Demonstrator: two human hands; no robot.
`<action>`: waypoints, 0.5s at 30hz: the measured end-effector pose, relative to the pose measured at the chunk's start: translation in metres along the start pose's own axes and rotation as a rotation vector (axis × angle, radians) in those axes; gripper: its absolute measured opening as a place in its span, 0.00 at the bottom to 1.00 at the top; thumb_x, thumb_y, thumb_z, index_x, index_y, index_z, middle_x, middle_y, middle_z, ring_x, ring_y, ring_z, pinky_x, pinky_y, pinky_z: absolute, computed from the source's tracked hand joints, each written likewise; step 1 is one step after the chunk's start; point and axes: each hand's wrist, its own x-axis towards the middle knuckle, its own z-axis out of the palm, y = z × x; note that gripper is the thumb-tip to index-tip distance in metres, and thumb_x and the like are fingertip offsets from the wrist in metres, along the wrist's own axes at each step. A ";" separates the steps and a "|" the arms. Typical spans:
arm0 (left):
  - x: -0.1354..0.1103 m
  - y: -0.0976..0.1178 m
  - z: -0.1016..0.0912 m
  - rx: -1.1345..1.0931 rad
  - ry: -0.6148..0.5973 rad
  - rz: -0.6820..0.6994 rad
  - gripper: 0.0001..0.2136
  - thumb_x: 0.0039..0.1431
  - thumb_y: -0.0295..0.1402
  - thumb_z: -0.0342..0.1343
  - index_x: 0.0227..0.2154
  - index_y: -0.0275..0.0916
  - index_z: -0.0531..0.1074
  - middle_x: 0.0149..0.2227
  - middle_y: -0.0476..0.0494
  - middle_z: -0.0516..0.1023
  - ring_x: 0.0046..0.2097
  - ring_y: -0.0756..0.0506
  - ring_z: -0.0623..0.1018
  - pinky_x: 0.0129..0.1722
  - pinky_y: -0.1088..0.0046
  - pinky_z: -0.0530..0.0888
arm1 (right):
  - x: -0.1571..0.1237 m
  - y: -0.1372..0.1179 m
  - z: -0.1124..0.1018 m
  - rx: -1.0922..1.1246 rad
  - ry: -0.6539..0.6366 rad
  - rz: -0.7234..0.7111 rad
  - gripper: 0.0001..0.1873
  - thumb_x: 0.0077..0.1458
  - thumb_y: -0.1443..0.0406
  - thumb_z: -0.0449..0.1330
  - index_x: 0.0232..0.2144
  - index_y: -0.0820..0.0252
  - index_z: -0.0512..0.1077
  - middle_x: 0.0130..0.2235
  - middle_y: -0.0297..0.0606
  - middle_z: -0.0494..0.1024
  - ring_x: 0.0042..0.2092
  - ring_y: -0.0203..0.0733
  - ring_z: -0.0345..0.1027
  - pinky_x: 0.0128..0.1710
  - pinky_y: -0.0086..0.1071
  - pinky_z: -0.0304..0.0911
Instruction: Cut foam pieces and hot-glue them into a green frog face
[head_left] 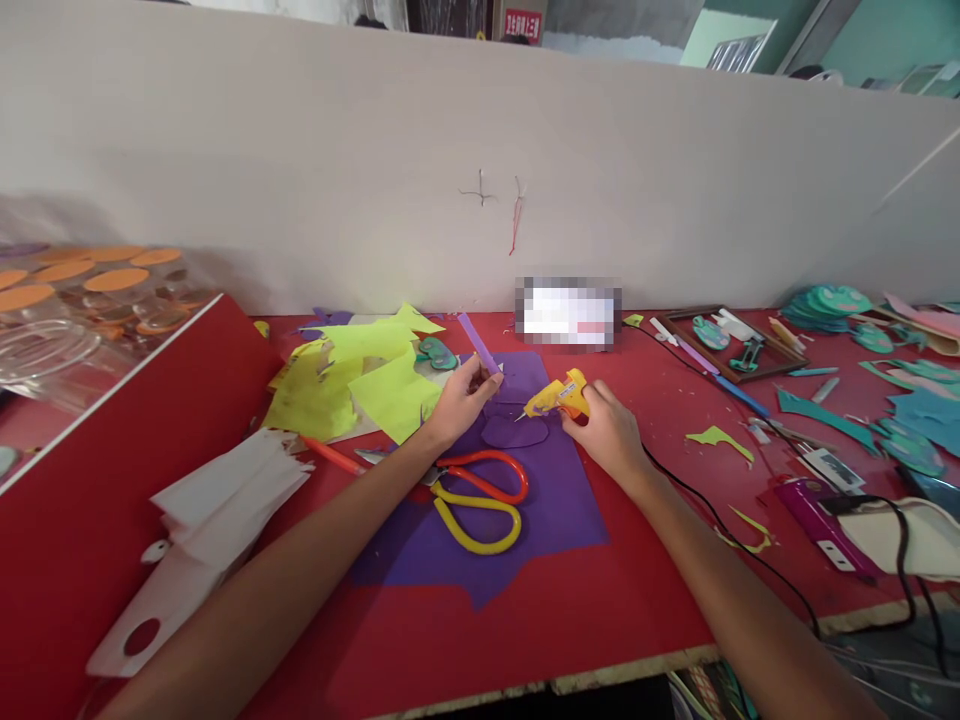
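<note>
One purple strip [478, 340], its lower end pinched by the left hand [463, 402] over one large purple sheet [559, 520], looks light, soft and easily creased, best taken gently near an end; one yellow glue gun [559, 394], its handle gripped in the right hand [611, 430], seems stiff and fairly light, the nozzle [520, 416] probably too hot to touch; one pair of scissors [436, 478] lies nearby.
</note>
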 end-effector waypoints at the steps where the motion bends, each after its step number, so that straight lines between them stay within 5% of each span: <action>1: 0.000 0.000 0.000 -0.006 -0.002 -0.002 0.12 0.61 0.42 0.56 0.32 0.39 0.65 0.28 0.50 0.69 0.29 0.50 0.69 0.30 0.74 0.67 | 0.000 0.000 0.000 0.000 -0.005 -0.005 0.11 0.58 0.57 0.60 0.32 0.58 0.65 0.37 0.38 0.69 0.34 0.41 0.65 0.25 0.31 0.47; 9: 0.000 -0.002 -0.001 0.086 -0.097 -0.023 0.13 0.65 0.41 0.51 0.28 0.38 0.66 0.25 0.50 0.69 0.28 0.50 0.69 0.29 0.73 0.66 | 0.000 0.002 0.001 -0.008 -0.012 -0.033 0.09 0.60 0.59 0.59 0.33 0.57 0.66 0.38 0.39 0.69 0.34 0.42 0.66 0.26 0.33 0.51; 15: 0.001 -0.003 0.000 0.102 -0.043 -0.004 0.13 0.63 0.41 0.54 0.26 0.40 0.63 0.24 0.51 0.67 0.27 0.50 0.68 0.28 0.73 0.65 | 0.000 0.003 0.000 0.004 -0.018 -0.035 0.08 0.60 0.60 0.59 0.33 0.57 0.66 0.38 0.39 0.69 0.34 0.43 0.66 0.26 0.33 0.51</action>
